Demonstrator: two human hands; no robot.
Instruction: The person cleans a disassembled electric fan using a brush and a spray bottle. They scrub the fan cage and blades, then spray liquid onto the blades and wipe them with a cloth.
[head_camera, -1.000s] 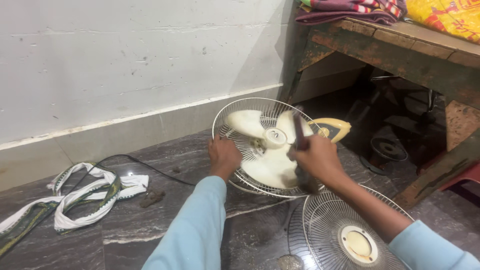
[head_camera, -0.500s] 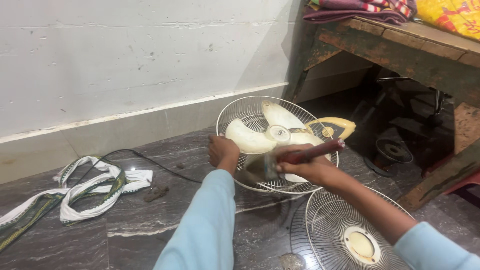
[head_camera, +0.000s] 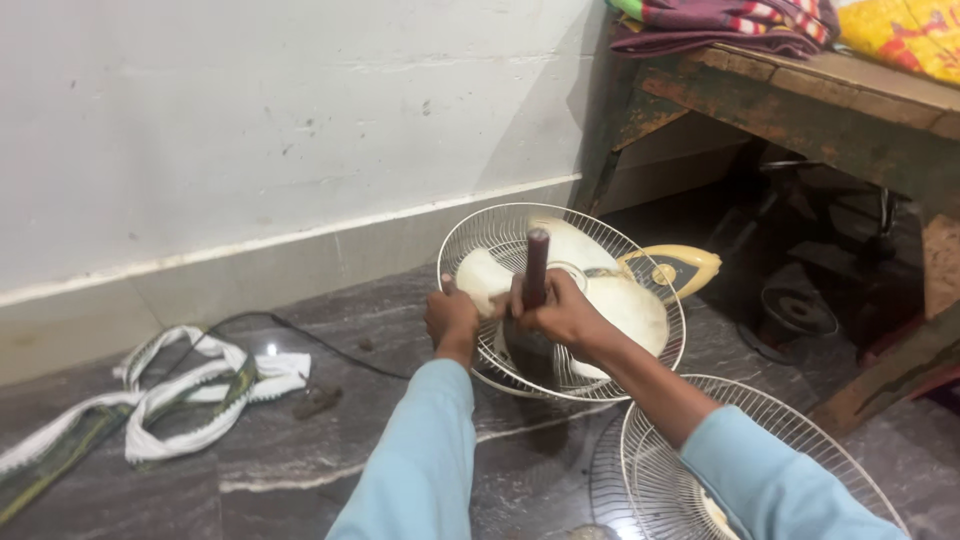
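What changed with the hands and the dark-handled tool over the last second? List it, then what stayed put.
The right hand swung the dark-handled tool from lying across the fan to upright, keeping its grip. The left hand still holds the rear wire guard. The fan blades, loose front guard and white strap stayed.

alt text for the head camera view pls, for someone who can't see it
A person in light blue sleeves kneels over a fan on a dark marble floor: the left hand grips its wire guard, the right hand holds a dark brush upright against the blades. A second guard lies nearby, a wooden bench right.
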